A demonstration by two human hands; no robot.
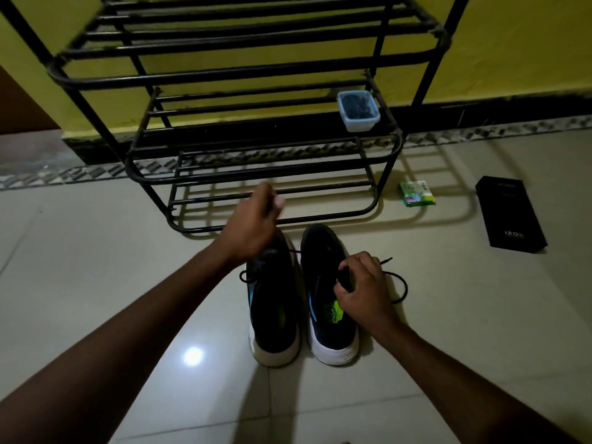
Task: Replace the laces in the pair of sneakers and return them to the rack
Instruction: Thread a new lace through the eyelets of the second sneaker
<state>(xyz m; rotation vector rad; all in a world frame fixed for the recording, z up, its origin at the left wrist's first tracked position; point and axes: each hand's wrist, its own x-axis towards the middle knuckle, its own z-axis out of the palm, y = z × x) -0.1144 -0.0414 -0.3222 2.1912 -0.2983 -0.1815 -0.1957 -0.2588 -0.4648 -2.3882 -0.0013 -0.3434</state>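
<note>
Two dark sneakers with white soles stand side by side on the floor, toes toward the rack: the left sneaker (274, 302) and the right sneaker (326, 277). My left hand (256, 219) is raised above the left sneaker's toe, fingers curled and pinching a thin black lace that runs down toward the shoe. My right hand (362, 290) rests on the right sneaker's tongue area, fingers curled around its lacing. A black lace (400, 283) loops out on the floor to the right of that shoe. The black metal shoe rack (275, 174) stands just beyond.
A small clear plastic tub (358, 110) of dark contents sits on the rack's middle shelf at the right. A green packet (416, 193) and a black box (509, 216) lie on the tiled floor to the right. A yellow wall is behind.
</note>
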